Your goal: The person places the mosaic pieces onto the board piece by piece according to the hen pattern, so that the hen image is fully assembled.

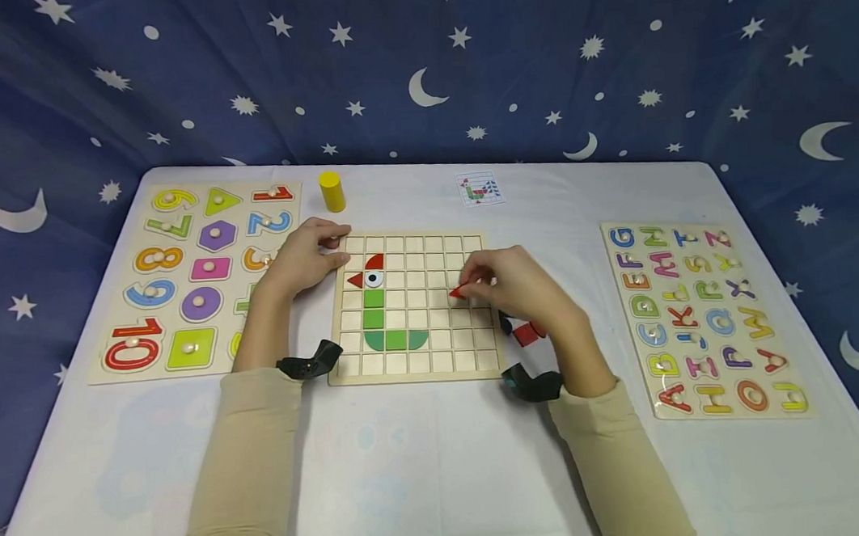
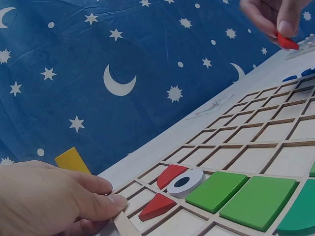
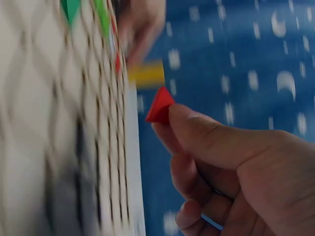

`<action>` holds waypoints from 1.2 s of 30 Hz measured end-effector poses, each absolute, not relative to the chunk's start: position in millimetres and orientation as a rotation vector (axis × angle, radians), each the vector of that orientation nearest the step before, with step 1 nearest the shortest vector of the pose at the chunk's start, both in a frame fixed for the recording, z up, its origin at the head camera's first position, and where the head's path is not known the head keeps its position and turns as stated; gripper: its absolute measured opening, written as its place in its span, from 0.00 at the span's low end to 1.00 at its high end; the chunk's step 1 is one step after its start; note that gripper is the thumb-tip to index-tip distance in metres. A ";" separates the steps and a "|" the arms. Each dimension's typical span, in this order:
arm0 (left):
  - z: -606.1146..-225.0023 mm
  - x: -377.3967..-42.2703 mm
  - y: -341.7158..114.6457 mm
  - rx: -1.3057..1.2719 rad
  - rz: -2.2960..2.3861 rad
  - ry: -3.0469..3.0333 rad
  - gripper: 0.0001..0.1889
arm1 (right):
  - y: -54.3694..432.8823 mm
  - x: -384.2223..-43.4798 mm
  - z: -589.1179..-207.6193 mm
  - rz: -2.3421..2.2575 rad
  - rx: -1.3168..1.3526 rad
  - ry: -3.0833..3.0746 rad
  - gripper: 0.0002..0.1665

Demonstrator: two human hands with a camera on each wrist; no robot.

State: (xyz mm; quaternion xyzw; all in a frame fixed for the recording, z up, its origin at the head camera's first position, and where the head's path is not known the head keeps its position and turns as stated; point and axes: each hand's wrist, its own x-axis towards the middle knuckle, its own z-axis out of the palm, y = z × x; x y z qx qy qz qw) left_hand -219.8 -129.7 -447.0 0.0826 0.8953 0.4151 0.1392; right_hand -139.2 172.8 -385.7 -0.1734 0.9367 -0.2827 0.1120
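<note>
Red triangle [image 1: 458, 292] is pinched by the right hand [image 1: 509, 282] above the grid board's [image 1: 442, 360] right side; its far-left corner is gripped by the left hand [image 1: 300, 260].

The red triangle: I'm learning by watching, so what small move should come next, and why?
I'd probably lower the red triangle into a bare cell of the grid board: the right hand pinches it above the board, where green pieces sit in other cells.

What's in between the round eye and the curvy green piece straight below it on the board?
Two green squares, one above the other, sit between the eye piece and the curvy green piece; the head view shows it.
</note>
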 end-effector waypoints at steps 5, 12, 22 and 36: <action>-446.6 -220.0 -129.6 0.242 1.207 2.589 0.25 | 121.8 -121.0 -390.0 -0.779 -0.739 2.625 0.04; -447.4 -220.2 -129.0 0.239 1.210 2.588 0.25 | 97.2 -108.2 -400.9 -0.618 -0.817 2.605 0.06; -448.4 -220.5 -130.0 0.233 1.207 2.592 0.25 | 89.8 -104.5 -406.6 -0.533 -0.851 2.587 0.06; -449.2 -221.2 -130.1 0.236 1.210 2.593 0.25 | 87.8 -102.1 -409.1 -0.472 -0.911 2.610 0.06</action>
